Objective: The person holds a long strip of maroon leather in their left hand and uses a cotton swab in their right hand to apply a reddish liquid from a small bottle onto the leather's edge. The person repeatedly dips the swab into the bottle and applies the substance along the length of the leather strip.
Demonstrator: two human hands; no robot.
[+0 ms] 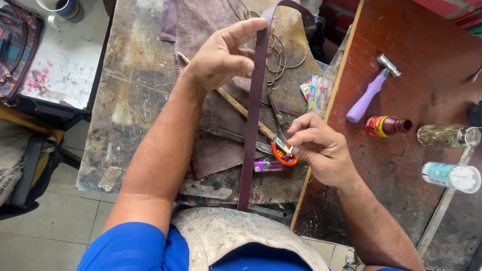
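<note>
My left hand (pixel 223 55) is raised over the worn workbench (pixel 129 103) and pinches a long dark purple leather strap (pixel 256 112). The strap loops over at the top and hangs down toward my apron. My right hand (pixel 317 148) is lower, at the bench's right edge, and holds a small tool against the strap's side. Just below its fingers lie orange-handled scissors (pixel 282 154) and a purple lighter (pixel 268 166). A thin wooden stick (pixel 234 104) runs diagonally under the strap on a brown leather piece (pixel 214 148).
A red-brown board (pixel 415 104) at the right carries a purple-handled hammer (pixel 369 92), a small red bottle (pixel 387 125), a cylindrical container (pixel 448 135) and a white spool (pixel 451 176). A patterned bag (pixel 0 43) and a cup (pixel 61 6) sit at the far left. Wire coils (pixel 278 54) lie on the bench.
</note>
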